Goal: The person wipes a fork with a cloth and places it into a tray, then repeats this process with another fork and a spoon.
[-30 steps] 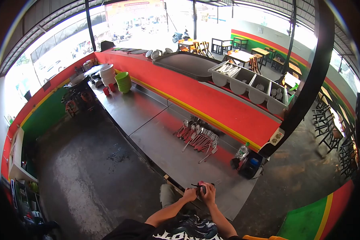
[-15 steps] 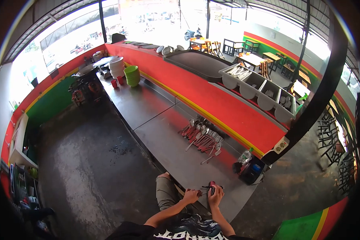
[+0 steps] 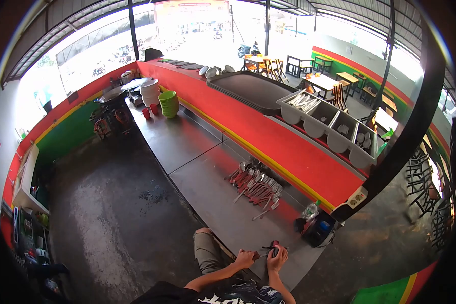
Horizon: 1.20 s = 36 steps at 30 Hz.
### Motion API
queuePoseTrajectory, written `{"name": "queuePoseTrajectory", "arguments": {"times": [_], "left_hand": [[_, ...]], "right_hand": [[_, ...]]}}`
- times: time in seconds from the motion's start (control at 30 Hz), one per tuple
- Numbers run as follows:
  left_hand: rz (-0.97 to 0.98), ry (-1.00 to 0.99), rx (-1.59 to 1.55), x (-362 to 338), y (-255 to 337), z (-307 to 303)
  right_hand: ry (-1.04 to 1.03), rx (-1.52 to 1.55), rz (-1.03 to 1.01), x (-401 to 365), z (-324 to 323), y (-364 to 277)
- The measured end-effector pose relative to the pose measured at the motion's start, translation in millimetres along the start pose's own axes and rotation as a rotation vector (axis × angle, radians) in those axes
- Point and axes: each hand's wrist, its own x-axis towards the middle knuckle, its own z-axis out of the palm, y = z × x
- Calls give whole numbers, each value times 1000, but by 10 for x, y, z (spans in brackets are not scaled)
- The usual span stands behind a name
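Observation:
At the near end of the steel counter (image 3: 202, 177), my right hand (image 3: 277, 259) is closed around a small red-and-black object (image 3: 273, 246). Its exact kind is too small to tell. Just to its left, my left hand (image 3: 245, 259) is closed on a thin tool with a brown end (image 3: 257, 255), mostly hidden by the fingers. A narrow pale part of that tool seems to reach toward the right hand. Further up the counter lies a spread of spoons and forks (image 3: 258, 185), touched by neither hand.
A plastic bottle (image 3: 310, 210) and a black boxy device (image 3: 319, 228) stand right of my hands. Green bowls (image 3: 169, 105), red cups (image 3: 147, 113) and white bowls (image 3: 149, 92) are at the far end. The red ledge (image 3: 299, 154) carries trays (image 3: 253, 91) and a cutlery holder (image 3: 329, 121).
The view has shifted slightly, so both hands appear a little lower and further right. Each hand keeps its grip, and the cutlery lies as before.

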Motion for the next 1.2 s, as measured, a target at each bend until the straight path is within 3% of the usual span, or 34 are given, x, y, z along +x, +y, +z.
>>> {"name": "queuePoseTrajectory", "arguments": {"times": [0.4,0.5,0.7,1.2], "left_hand": [[80,16,-56,-26,-131,-6],[61,27,-23,5,-108,6],[130,172,-66,-18,-49,-68],[215,300,27,38,-53,-87]], "right_hand": [[-11,-60,64,25,50,-99],[16,-66,-2,41,38,-90],[-37,-63,7,42,35,-50],[-70,35,-68,279,16,-22]]}}
